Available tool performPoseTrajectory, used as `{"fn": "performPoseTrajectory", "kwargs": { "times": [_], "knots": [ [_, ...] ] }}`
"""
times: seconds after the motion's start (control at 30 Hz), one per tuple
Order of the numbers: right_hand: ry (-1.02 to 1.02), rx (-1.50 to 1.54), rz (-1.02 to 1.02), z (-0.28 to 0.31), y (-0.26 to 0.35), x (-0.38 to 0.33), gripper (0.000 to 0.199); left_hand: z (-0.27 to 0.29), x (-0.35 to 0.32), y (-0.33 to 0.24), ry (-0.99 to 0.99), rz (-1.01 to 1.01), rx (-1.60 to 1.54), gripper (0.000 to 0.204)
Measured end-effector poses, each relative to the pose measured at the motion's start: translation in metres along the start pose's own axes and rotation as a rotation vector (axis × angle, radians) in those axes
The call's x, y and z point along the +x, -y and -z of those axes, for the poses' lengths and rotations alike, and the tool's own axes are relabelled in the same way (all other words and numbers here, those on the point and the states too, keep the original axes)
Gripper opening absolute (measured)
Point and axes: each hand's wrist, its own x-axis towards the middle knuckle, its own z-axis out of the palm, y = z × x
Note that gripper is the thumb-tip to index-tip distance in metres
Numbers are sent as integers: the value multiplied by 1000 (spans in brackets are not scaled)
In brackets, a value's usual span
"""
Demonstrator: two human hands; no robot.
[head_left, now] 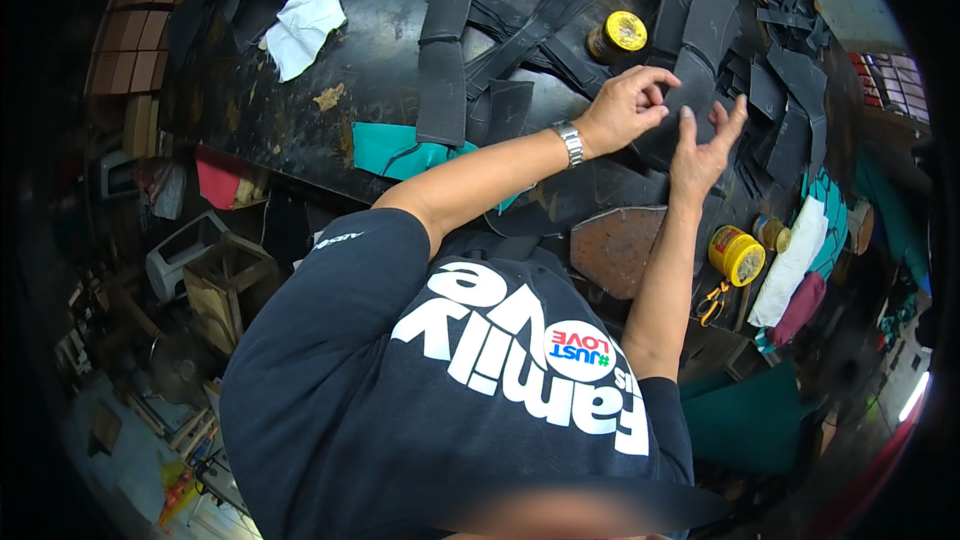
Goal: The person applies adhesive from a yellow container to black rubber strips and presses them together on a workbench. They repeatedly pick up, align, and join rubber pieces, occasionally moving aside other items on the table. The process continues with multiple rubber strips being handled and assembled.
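Both my hands are over a stack of black flat pieces (694, 80) at the table's right side. My left hand (628, 112) reaches in from the left with a metal-banded watch on its wrist. Its fingers are bent, and a gap shows between thumb and forefinger. Close by on the right, my right hand (706, 148) has thumb and fingers apart above the same dark pieces. Neither hand visibly grips anything. Just beyond my left hand stands a yellow-topped jar (625, 31).
Long black strips (540, 35) lie crossed mid-table, near a teal piece (385, 150). A white cloth (303, 28) is at the far left. On the right are a yellow tub (738, 256), orange-handled scissors (712, 303) and a white roll (790, 262). A brown board (615, 250) lies near my chest.
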Motion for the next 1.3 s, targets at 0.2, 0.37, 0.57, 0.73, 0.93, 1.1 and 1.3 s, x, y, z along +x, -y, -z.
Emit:
{"fn": "performPoseTrajectory", "kwargs": {
  "times": [0.2, 0.37, 0.57, 0.73, 0.93, 1.1, 1.3],
  "knots": [
    [46, 618, -174, 26, 22, -14, 65, 83, -14, -100, 34, -95, -265, 43],
    [164, 659, -256, 9, 32, -26, 66, 172, 16, -136, -141, -140, -519, 50],
    [246, 668, -280, -13, 43, -41, 71, 208, -39, -58, -479, -112, -288, 46],
    [328, 568, -345, -17, 41, -56, 76, 230, -127, 27, -468, 536, 116, 46],
    [806, 471, -185, -23, 79, -100, 95, 236, -154, 52, -431, 537, 484, 44],
    [1179, 152, -19, -44, 112, -128, 105, 227, -143, 44, -349, 391, 829, 53],
    [1165, 180, -53, -58, 98, -127, 98, 219, -144, 30, -359, 232, 990, 62]
  ]
}}
